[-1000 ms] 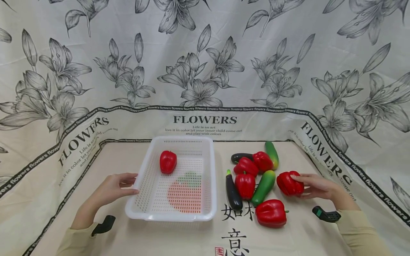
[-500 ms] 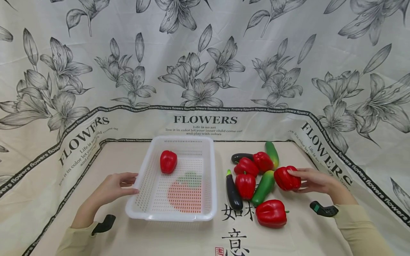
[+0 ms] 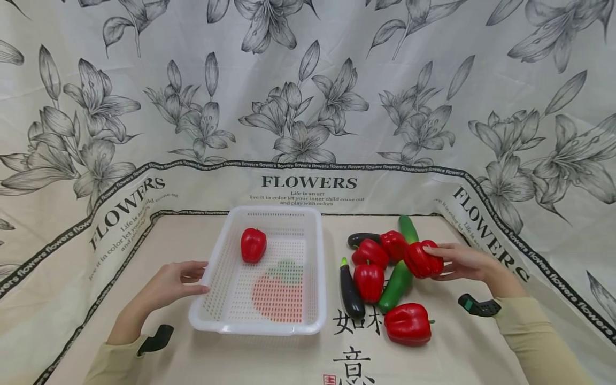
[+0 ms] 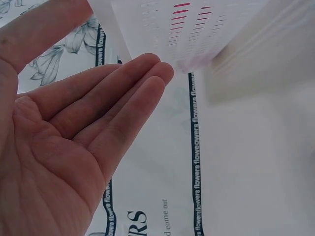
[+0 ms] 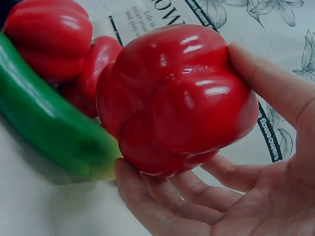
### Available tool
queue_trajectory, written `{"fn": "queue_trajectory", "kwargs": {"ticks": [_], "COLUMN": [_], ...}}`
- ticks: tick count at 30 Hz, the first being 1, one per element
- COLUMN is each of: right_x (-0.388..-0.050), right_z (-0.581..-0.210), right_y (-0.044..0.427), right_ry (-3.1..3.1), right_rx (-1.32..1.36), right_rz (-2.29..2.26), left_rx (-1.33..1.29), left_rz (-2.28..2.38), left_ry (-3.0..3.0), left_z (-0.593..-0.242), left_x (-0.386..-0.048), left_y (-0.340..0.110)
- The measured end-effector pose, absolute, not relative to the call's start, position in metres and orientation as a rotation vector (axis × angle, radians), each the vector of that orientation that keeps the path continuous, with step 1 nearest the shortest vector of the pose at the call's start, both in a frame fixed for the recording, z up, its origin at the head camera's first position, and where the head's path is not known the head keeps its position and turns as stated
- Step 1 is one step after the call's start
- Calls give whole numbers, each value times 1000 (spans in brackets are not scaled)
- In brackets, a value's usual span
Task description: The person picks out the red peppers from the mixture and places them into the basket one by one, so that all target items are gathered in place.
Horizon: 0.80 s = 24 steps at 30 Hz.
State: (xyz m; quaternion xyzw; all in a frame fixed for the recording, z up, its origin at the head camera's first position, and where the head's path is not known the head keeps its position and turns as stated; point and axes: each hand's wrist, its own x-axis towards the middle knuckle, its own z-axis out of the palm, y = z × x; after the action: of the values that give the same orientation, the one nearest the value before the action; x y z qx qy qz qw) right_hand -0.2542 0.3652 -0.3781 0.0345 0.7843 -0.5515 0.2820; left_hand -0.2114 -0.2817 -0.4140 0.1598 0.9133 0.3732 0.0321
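A red bell pepper (image 3: 423, 260) is held by my right hand (image 3: 464, 262), raised above the tabletop with the thumb on one side and fingers beneath. In the right wrist view the pepper (image 5: 182, 101) shows its lobed end. My left hand (image 3: 175, 286) is at the left side of a white perforated basket (image 3: 315, 267). Its fingers (image 4: 118, 118) extend fairly straight toward the basket wall (image 4: 162, 29) in the left wrist view; how firmly they touch cannot be told. Inside the basket lies another red bell pepper (image 3: 253, 245).
Right of the basket are more red bell peppers (image 3: 369, 282), a front one (image 3: 408, 324), green cucumber-like vegetables (image 3: 397, 283) and dark eggplants (image 3: 352, 291). A floral curtain (image 3: 308, 107) borders the table at the back and sides.
My right hand has moved left and away from me with the bell pepper, which now overlaps the green vegetables in the head view. The left hand and basket stay put.
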Motion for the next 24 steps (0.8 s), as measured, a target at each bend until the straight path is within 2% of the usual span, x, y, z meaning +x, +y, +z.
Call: {"fn": "queue_trajectory", "kwargs": {"ticks": [24], "right_x": [-280], "right_z": [-346], "right_y": [318], "right_ry": [2166], "right_rx": [-59], "right_rz": [-1395], "left_rx": [485], "left_rz": [1178], "left_ry": [2786], "left_z": [-417], "left_x": [-211], "left_y": [-284]}}
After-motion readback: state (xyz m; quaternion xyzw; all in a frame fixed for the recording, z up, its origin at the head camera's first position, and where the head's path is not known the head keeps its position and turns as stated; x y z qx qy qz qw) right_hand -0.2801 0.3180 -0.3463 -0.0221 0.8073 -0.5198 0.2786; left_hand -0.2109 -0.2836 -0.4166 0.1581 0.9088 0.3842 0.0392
